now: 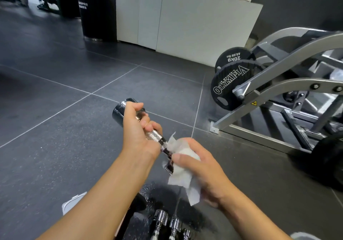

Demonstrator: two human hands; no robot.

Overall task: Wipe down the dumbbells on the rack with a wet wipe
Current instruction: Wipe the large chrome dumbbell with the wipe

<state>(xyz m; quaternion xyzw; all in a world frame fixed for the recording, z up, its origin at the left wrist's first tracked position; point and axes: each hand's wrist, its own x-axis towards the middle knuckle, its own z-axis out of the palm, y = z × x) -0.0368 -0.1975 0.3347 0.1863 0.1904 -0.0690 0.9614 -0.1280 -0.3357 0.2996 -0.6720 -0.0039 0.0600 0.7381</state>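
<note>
Fingers of your left hand (137, 130) curl tight round the knurled chrome handle of the dumbbell (156, 135), held above dark matte floor tiles (65, 128); your right hand (200, 165) pinches a crumpled white wet wipe (182, 177) around its glossy near head.

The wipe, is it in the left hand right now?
No, the right hand holds the wipe against the near end of the dumbbell, while the left hand grips its handle.
</note>
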